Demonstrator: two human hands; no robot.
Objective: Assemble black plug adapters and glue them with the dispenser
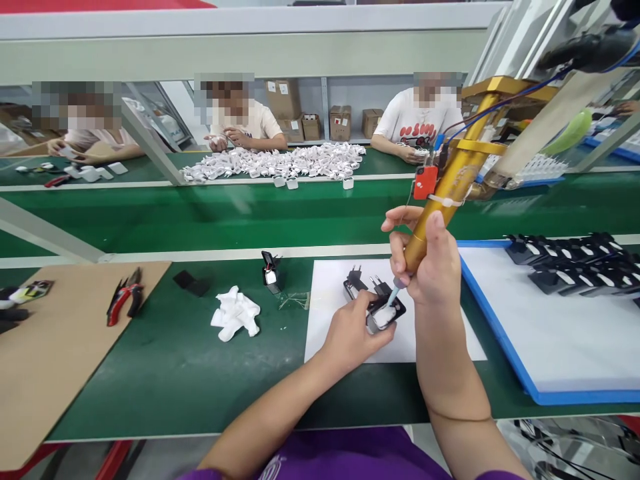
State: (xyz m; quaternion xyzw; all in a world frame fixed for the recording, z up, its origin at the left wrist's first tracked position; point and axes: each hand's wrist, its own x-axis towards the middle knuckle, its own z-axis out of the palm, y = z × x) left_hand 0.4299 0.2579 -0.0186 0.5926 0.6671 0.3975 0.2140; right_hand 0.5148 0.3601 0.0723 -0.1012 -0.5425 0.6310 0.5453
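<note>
While our left hand [353, 330] pinches a black plug adapter [384, 313] between thumb and fingers, holding it just above the white sheet [350, 347] on the green desk [165, 360], our right hand [430, 263] is wrapped in a closed fist around a gold dispensing tool [453, 187]. The tool slants down from the upper right, and its pale tip [395, 293] touches the open face of the adapter, where a white patch shows. A red box [425, 182] is strapped to the tool's barrel, and blue and dark wires run up from it toward the frame at the top right.

Just beside the held adapter, a second black plug adapter [355, 283] lies on the sheet with its pins up. To the right sits a blue-rimmed tray [505, 353], with rows of black adapters [575, 260] along its far edge. To the left of the sheet we see a small black-and-silver part [271, 272] standing upright, a crumpled white cloth [235, 313], two flat black pieces [191, 282], and red-handled cutters [123, 297] on a brown board [50, 360].

Beyond a green conveyor belt [250, 213], a heap of white parts [275, 162] lies on the far desk, where three other people sit with their hands at work. Cardboard boxes [310, 117] stand on shelves behind them.
</note>
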